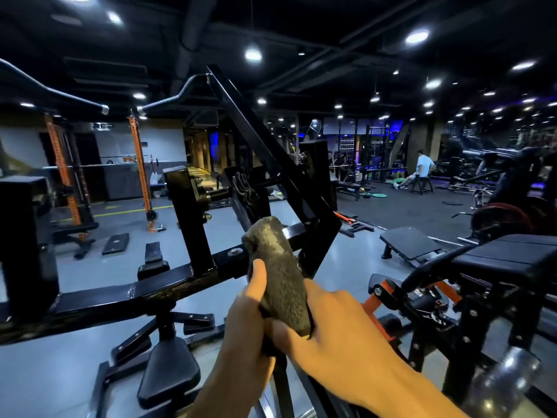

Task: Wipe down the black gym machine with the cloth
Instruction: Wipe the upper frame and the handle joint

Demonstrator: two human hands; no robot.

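A dark grey cloth (277, 267), rolled into a thick wad, stands up in the middle of the view. My left hand (247, 321) grips it from the left with the thumb lying up along its side. My right hand (337, 324) holds its lower end from the right, fingers curled around it. The cloth's top lies against the black gym machine (168, 282), near a bolt on its long horizontal beam where a slanted bar meets it. Whether the cloth touches the beam is hard to tell.
A black padded seat (168, 375) sits below the beam. At right stands a black and orange machine (446, 300) with a padded bench. Orange racks (140, 167) line the far left. A person (423, 173) sits far off at the right.
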